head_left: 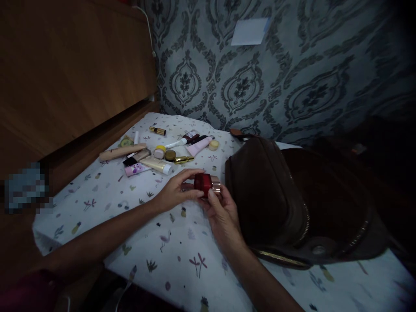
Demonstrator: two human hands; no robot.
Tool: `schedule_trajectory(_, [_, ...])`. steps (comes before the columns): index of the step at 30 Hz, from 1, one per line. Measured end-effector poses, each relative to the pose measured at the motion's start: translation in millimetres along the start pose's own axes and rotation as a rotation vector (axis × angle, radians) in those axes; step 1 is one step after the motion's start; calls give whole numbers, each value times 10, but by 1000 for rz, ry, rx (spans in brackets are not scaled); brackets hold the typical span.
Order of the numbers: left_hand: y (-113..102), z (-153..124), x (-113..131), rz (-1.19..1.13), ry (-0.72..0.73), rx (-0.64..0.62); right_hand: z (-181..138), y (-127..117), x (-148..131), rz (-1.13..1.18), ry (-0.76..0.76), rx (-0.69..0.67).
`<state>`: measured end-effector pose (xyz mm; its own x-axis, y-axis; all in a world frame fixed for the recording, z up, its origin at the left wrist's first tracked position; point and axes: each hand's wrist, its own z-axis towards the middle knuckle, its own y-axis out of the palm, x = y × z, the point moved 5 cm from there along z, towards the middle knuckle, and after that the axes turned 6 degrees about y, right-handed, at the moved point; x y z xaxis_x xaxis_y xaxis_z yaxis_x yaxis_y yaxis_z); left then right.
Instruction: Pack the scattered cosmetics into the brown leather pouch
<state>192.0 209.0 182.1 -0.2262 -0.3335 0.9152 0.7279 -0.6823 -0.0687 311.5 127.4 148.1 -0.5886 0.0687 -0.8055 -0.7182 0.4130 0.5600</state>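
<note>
Head view: red bottle (pixel 203 183) pinched between left hand (pixel 177 190) and right hand (pixel 222 214) fingers, closed around it; brown bag (pixel 269 195) at 3 o'clock.

The scene is dim and underexposed, with heavy dark vignetting at the right edge and corners. Weak light falls on the white patterned bedsheet (pixel 136 203); the open brown leather bag (pixel 292 203) sinks into shadow. Edges curve and soften slightly; no glare.
</note>
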Motion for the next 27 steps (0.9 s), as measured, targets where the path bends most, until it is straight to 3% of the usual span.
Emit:
schedule_trajectory(7, [14, 26, -88, -171, -122, 4, 8, -32, -41, -140, -110, 46])
schedule_trajectory(12, [27, -12, -77, -50, -98, -10, 16, -13, -66, -206, -174, 22])
schedule_trajectory(14, [60, -42, -127, -110, -131, 16, 10, -23, -71, -261, -209, 27])
schedule_trajectory(21, [254, -123, -263, -704, -447, 242, -146, 51, -132, -922, -607, 38])
schedule_trajectory(27, [217, -155, -209, -605, -553, 360, -349, 242, -119, -1281, -880, -82])
